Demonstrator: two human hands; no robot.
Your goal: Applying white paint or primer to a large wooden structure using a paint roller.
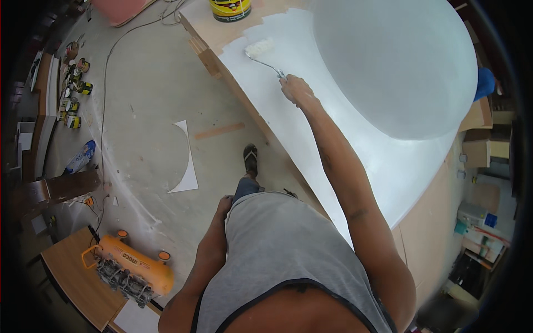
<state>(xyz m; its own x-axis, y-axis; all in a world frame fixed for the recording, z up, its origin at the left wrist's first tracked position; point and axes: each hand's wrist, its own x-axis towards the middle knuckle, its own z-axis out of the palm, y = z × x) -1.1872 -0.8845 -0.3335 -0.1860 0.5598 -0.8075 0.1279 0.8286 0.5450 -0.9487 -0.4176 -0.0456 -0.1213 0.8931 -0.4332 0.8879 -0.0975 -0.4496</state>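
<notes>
My right hand (297, 90) is closed around the handle of a small paint roller (259, 49). Its white, paint-laden sleeve rests on a broad wooden panel (216, 26), where white paint covers most of the surface and bare wood shows at the far end. Close by on the panel stands a yellow and black paint can (231, 10), cut off by the upper edge. To the right, a large, smooth, rounded pale-grey form (397, 61) meets the painted area. My left hand (225, 205) hangs beside my thigh, its fingers too small and hidden to make out.
On the floor lie a curved white offcut (190, 166) and a wooden strip (220, 131). A dark cable (104, 94) runs across the left side. An orange air compressor (136, 261) stands lower left, and several paint cans (73, 105) line the far left.
</notes>
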